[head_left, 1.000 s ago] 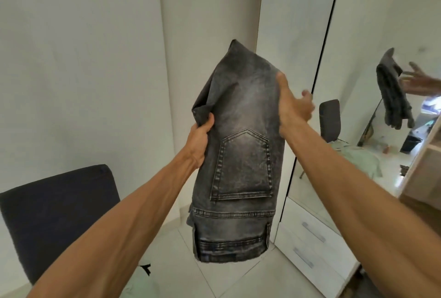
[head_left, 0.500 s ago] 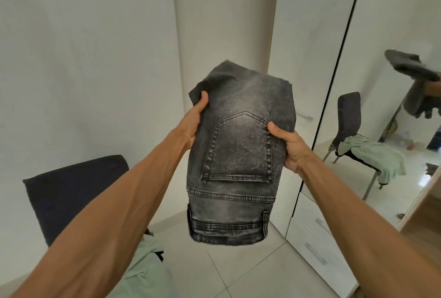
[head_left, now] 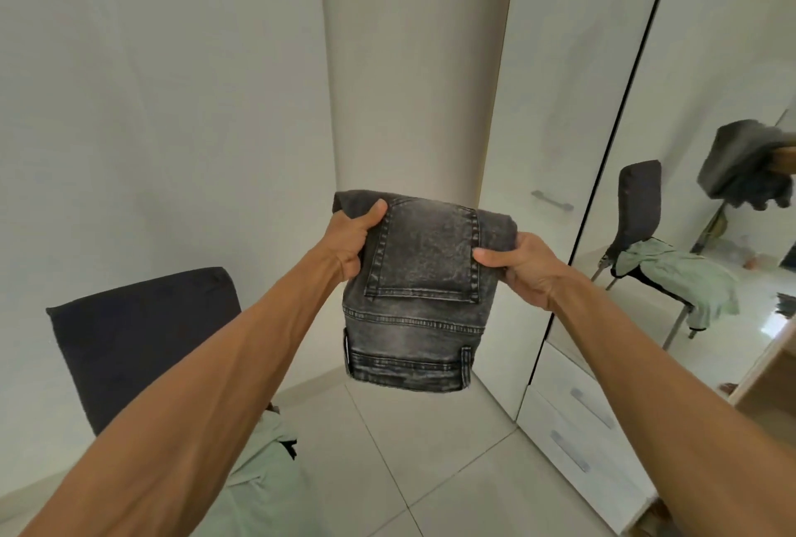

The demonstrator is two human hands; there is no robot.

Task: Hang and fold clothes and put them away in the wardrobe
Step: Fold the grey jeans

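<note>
A pair of grey washed jeans (head_left: 420,308), folded into a thick bundle with a back pocket facing me, hangs in the air in front of me. My left hand (head_left: 349,241) grips its upper left edge, thumb on top. My right hand (head_left: 523,267) grips its right edge, thumb pressed on the pocket. The white wardrobe (head_left: 555,114) stands just behind and to the right, its mirrored door (head_left: 710,192) reflecting the jeans and the chair. A pale green garment (head_left: 262,480) lies on the chair seat below my left arm.
A dark grey chair (head_left: 142,338) stands at the left against the white wall. Two wardrobe drawers (head_left: 577,437) with metal handles sit low at the right. A wooden shelf edge (head_left: 762,368) juts in at the far right. Pale floor tiles lie below.
The jeans went from a tall hanging fold to a shorter bundle and came down lower. My right hand moved from the top right edge to the bundle's right side.
</note>
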